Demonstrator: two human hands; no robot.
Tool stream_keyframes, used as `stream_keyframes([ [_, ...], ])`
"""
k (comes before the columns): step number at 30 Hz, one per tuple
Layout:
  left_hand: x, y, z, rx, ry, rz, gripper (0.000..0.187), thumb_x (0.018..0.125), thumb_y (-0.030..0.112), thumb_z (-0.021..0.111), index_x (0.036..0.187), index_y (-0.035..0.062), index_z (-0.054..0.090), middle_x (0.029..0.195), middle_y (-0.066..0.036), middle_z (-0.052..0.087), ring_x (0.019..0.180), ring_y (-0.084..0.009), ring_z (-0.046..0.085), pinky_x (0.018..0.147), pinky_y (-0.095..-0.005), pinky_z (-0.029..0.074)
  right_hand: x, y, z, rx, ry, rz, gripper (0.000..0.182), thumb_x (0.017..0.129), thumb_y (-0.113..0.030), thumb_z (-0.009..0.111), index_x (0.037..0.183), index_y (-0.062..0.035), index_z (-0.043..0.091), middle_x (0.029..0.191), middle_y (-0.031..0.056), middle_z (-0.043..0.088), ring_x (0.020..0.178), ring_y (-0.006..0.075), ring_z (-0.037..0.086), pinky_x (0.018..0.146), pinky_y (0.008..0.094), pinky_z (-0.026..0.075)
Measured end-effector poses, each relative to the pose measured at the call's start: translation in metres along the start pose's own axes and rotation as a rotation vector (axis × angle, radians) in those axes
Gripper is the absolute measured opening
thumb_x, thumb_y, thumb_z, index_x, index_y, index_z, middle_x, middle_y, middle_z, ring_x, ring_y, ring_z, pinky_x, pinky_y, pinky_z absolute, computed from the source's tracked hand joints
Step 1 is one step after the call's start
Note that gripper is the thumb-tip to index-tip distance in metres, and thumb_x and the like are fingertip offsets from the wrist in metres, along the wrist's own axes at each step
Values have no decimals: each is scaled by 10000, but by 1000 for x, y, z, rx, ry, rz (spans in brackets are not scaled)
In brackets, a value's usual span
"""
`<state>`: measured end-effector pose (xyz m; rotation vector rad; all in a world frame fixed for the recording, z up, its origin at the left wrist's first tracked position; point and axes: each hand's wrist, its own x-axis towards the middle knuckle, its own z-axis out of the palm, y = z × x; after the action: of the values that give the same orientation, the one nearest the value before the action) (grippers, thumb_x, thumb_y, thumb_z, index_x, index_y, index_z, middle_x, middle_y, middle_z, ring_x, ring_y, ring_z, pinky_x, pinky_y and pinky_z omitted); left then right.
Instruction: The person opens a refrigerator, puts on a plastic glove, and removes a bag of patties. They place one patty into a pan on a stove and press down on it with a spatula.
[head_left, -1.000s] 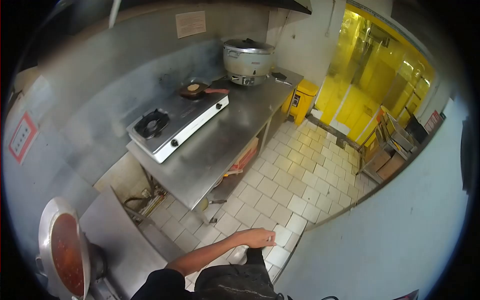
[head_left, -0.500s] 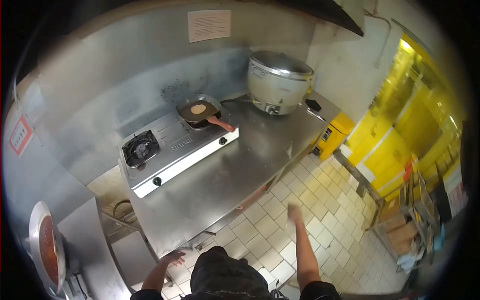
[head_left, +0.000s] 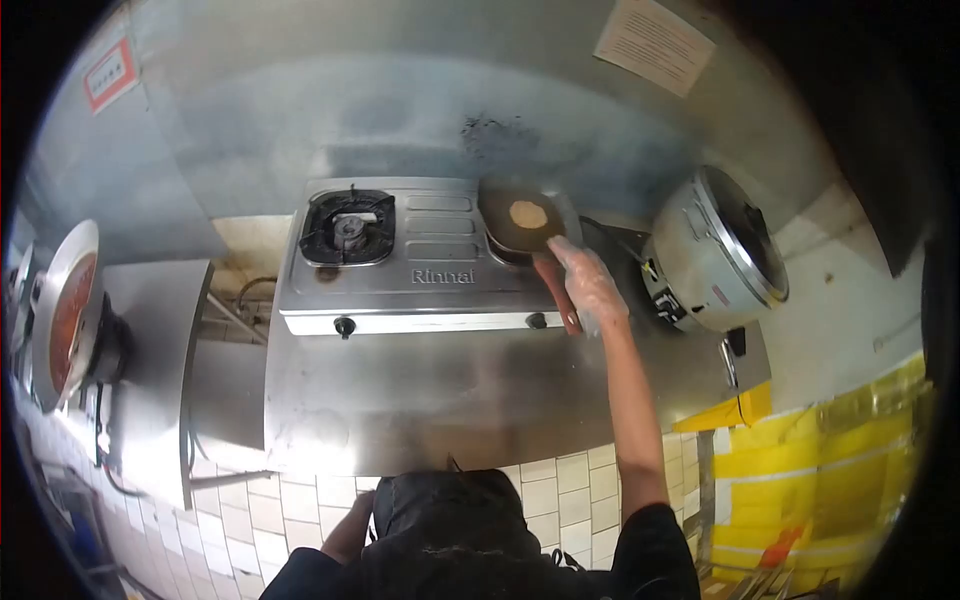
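A dark frying pan point(head_left: 508, 238) with a reddish-brown handle point(head_left: 556, 290) sits on the right burner of the gas stove point(head_left: 400, 285). In it lies a small round flat cake point(head_left: 528, 214), pale brown. My right hand point(head_left: 592, 285), in a clear plastic glove, is over the pan's near right edge, close beside the handle. Its fingers stretch towards the cake, with a gap between. Whether they touch the rim or handle I cannot make out. My left hand point(head_left: 350, 525) hangs low by the dark apron point(head_left: 450, 540), its fingers hidden.
Right of the stove stands a large rice cooker point(head_left: 705, 250) on the steel counter point(head_left: 450, 390). The left burner point(head_left: 349, 230) carries no pan. At the far left is a wide pan of red sauce point(head_left: 72, 325). Yellow plastic strips point(head_left: 820, 480) hang at lower right.
The view has swung right and come nearer the stove. My right hand has risen from over the floor to the pan. My left hand has drawn in beside the apron.
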<state>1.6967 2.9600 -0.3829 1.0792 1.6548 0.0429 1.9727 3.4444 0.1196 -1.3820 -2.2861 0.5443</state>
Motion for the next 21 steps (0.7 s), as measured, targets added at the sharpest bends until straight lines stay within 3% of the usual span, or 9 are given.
stream_keyframes([
  [4, 21, 20, 8, -12, 220, 127, 305, 818, 353, 646, 975, 96, 691, 935, -144, 700, 876, -327, 672, 737, -444, 539, 90, 21, 22, -22, -200, 84, 343, 954, -103, 427, 1261, -20, 557, 1309, 209, 543, 1224, 352, 502, 1009, 381, 394],
  [7, 35, 13, 41, 180, 637, 454, 288, 810, 343, 649, 937, 93, 709, 918, -151, 699, 862, -349, 673, 731, -455, 539, 134, 27, 30, -230, -269, -22, 306, 914, -103, 483, 1188, -31, 600, 1241, 211, 578, 1167, 358, 540, 969, 412, 426],
  [9, -2, 55, 44, -501, 391, -93, 312, 797, 359, 638, 921, 85, 719, 902, -181, 694, 832, -343, 684, 686, -451, 537, 160, 49, 41, -352, -305, -126, 286, 878, -86, 517, 1140, -47, 625, 1190, 213, 601, 1117, 362, 572, 937, 436, 459],
  [11, -27, 94, 62, -451, 571, -189, 416, 786, 435, 617, 868, 39, 716, 862, -226, 682, 806, -331, 693, 658, -440, 519, 183, 72, 48, -466, -270, -476, 232, 840, -46, 550, 1044, -68, 659, 1065, 193, 647, 1014, 353, 623, 846, 434, 509],
  [13, -30, 92, 99, -473, 593, -303, 433, 789, 449, 607, 895, 41, 709, 876, -246, 670, 821, -352, 689, 658, -449, 509, 192, 77, 50, -558, -287, -494, 213, 835, -42, 545, 1003, -74, 672, 997, 180, 664, 956, 351, 644, 824, 423, 520],
  [14, -41, 123, 111, -631, 975, -170, 435, 795, 450, 591, 896, 42, 699, 872, -263, 657, 831, -386, 679, 664, -468, 506, 195, 81, 50, -534, -255, -561, 214, 827, -40, 549, 996, -79, 675, 984, 167, 668, 941, 344, 648, 814, 415, 523],
  [17, -31, 105, 136, -435, 563, -306, 444, 813, 453, 571, 927, 38, 680, 918, -257, 664, 891, -398, 664, 711, -479, 506, 211, 107, 62, -546, -179, -785, 215, 814, -37, 559, 980, -95, 683, 960, 142, 676, 909, 329, 656, 792, 401, 528],
  [19, -27, 120, 132, -561, 519, -397, 337, 795, 359, 638, 954, 65, 684, 990, -208, 679, 961, -373, 653, 772, -464, 523, 214, 115, 68, -583, -109, -949, 215, 807, -37, 564, 971, -104, 687, 948, 131, 680, 891, 320, 661, 781, 396, 531],
  [21, -19, 123, 132, -404, 457, -375, 320, 783, 334, 655, 967, 74, 684, 1004, -197, 679, 971, -361, 653, 783, -458, 527, 212, 103, 60, -529, -192, -822, 207, 808, -51, 569, 944, -137, 699, 919, 99, 686, 873, 286, 666, 785, 373, 528],
])
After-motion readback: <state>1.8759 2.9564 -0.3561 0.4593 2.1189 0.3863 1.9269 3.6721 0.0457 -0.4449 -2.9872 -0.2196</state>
